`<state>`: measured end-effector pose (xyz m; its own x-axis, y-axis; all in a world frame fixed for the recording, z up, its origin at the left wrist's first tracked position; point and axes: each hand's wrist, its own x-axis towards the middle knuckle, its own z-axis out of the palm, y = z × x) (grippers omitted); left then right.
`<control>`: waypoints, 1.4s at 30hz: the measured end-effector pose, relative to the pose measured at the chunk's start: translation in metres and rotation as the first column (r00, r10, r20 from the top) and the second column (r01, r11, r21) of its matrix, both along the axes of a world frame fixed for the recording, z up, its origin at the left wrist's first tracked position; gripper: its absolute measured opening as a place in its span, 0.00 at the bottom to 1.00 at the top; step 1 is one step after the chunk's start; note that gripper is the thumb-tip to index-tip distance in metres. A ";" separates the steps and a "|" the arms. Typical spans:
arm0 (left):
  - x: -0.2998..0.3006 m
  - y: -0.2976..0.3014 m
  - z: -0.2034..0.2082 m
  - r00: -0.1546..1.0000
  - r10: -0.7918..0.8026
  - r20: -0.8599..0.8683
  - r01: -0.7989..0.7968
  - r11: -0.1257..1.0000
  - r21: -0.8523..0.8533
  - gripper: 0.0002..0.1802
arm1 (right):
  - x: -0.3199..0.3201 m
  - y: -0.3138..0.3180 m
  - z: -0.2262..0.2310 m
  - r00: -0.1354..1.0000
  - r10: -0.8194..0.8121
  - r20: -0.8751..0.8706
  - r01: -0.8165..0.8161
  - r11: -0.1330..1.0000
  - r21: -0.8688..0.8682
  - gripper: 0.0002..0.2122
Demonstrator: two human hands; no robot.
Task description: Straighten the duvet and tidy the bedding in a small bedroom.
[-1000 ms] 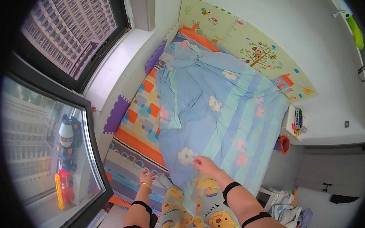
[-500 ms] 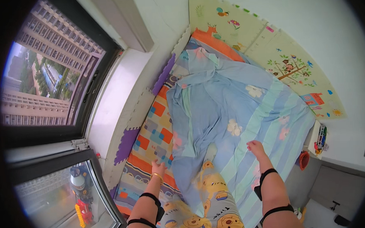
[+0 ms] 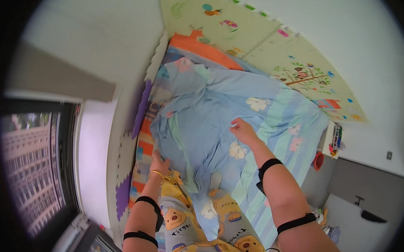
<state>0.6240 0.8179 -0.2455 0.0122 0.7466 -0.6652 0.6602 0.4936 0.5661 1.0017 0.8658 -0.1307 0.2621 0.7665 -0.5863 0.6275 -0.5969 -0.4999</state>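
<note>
A light blue sheet [image 3: 219, 111] with white flowers and pale green stripes lies rumpled across a bed. My right hand [image 3: 243, 130] rests flat on the middle of it, fingers apart, arm reaching forward. My left hand [image 3: 159, 164] presses down at the sheet's left edge, where it meets the striped orange mattress cover [image 3: 143, 149]. Both forearms carry black bands, and the left wrist has a gold bangle. My legs in yellow and grey bear-print trousers [image 3: 202, 229] kneel on the bed's near end.
Foam play mats [image 3: 270, 46] with tree and animal pictures line the wall behind the bed. Purple foam pieces [image 3: 140, 110] run along the left side. A window [image 3: 32, 165] is at the left. A white shelf with small items [image 3: 334, 140] stands at the right.
The view has swung forward and up the bed. My right hand has reached further out onto the sheet's middle, and my left hand has moved up along its left edge.
</note>
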 end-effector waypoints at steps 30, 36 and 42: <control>0.073 0.299 -0.188 0.640 -0.746 -0.186 0.729 0.665 -0.161 0.41 | -0.180 0.260 -0.339 0.853 0.045 0.520 -0.050 0.999 -0.004 0.37; 0.073 0.279 -0.234 0.724 -0.670 -0.165 0.690 0.709 0.146 0.26 | -0.103 0.244 -0.369 0.966 -0.091 0.242 0.023 0.963 0.269 0.24; 0.060 0.297 -0.230 0.989 -0.104 0.108 0.043 0.887 0.459 0.19 | -0.033 0.206 -0.232 -0.369 -0.113 -0.922 0.832 0.401 -0.383 0.15</control>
<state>0.6844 1.1151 -0.4759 0.1395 0.9601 -0.2426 0.5928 0.1153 0.7971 0.9687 1.0722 -0.3631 0.2987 0.8108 -0.5033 -0.9353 0.1438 -0.3234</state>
